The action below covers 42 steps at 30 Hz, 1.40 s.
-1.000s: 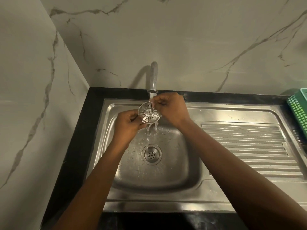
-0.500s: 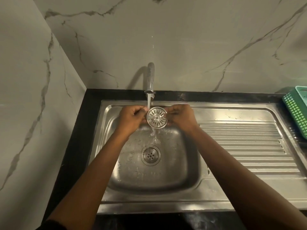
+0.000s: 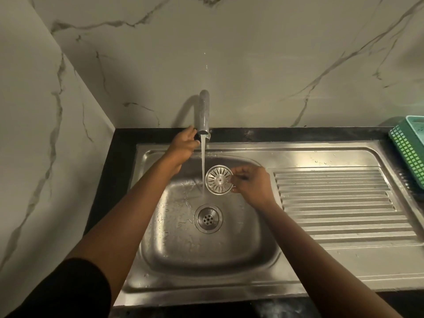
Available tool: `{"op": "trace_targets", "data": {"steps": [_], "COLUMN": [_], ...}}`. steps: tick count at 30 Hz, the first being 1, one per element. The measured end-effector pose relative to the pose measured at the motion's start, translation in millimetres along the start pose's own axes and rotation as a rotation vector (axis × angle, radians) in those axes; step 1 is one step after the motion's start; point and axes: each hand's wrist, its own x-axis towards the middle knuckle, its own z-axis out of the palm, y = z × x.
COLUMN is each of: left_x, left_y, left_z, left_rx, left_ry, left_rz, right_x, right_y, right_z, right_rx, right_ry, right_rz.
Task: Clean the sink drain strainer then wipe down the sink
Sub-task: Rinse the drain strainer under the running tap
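strainer (image 3: pixel 219 179) is held over the sink (image 3: pixel 229 253) basin, above and just right of the open drain (image 3: pixel 208 218), and tilted so its slotted face shows to the camera. right hand (image 3: pixel 252 184) pinches the right rim between thumb and fingertips. this keeps the disc just beside the water stream (image 3: pixel 203 166), so drips fall into the basin. left hand (image 3: pixel 183 145) reaches to the spout (image 3: pixel 204 111), fingers curled on a dark tap knob (image 3: pixel 196 138), probably to adjust or stop the flow. judgement: rinsing is near its end; wiping is not yet begun.
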Motion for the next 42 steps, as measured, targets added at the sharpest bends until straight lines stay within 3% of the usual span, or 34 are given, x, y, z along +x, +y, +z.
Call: {"op": "trace_targets", "data": {"steps": [6,9,14,23,31,42], "left_x": [1,4,-2,-61,-70,-45], "left_y": [-2,-5,-20,-89,-132,-207], "left_z": [14,11,-3,25,42,62], "left_rx": [-0.027,0.128,0.242,-0.051,-0.019,0.102], "left_ry": [-0.034,-0.124,-0.141,-0.068,0.13,0.145], "left_rz": [0.071,0.11,0.112,-0.087,-0.188,-0.366], "right_x": [-2,-3,1,2,-2,12], "right_y": [11,13,18,29,64,127], "right_z": [-4,-4,1,18,42,76], "right_rx": [0.042,0.036,0.045,0.078,-0.125,-0.393], "right_ry": [0.015,0.013,0.018,0.02,-0.011,-0.152], "right_rz": [0.079,0.076,0.092,0.163,0.242,0.384]}}
